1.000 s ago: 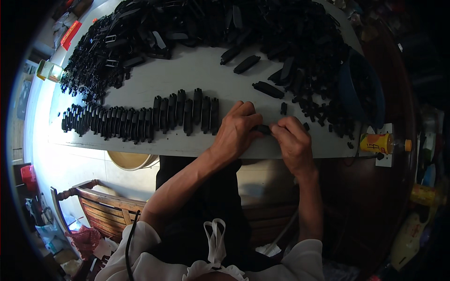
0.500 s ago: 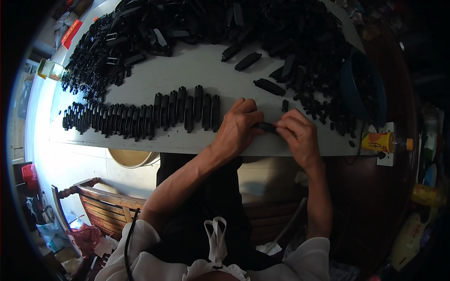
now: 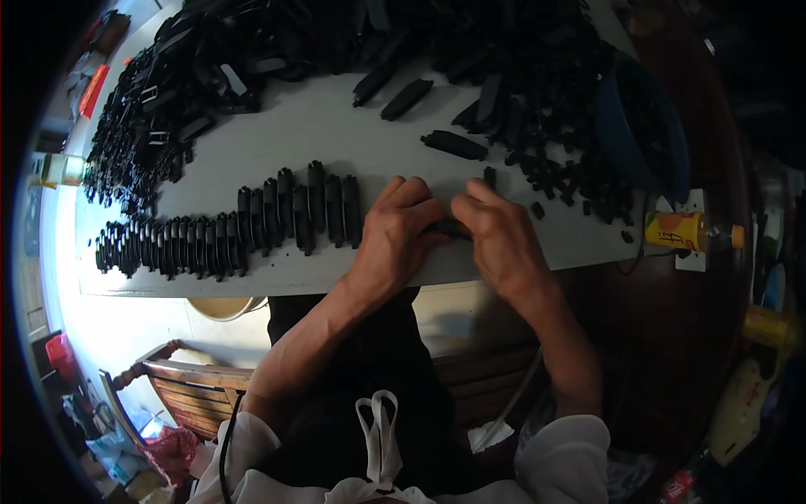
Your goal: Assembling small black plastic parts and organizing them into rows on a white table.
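Both my hands are closed over one dark, elongated plastic part [image 3: 454,228] near the table's front edge. My left hand [image 3: 400,225] grips its left end with curled fingers. My right hand [image 3: 501,241] covers the right end, knuckles up, so most of the part is hidden. Just beyond the right fingers lies a small black piece [image 3: 489,175]. A long row of similar black parts [image 3: 206,244], standing side by side, runs leftward from my left hand. Farther off rest a loose black part [image 3: 454,144] and another loose part [image 3: 406,100].
A large heap of black parts [image 3: 478,38] covers the far side of the white table [image 3: 294,113]. At the right are a blue basin [image 3: 617,126], a yellow-labelled bottle [image 3: 680,231] and a white power strip [image 3: 692,259]. A wooden chair [image 3: 189,391] stands at lower left.
The right hand has turned from a fingertip pinch to a knuckles-up grip over the part's right end. The whole view has shifted and tilted, moving the table's contents leftward in the picture.
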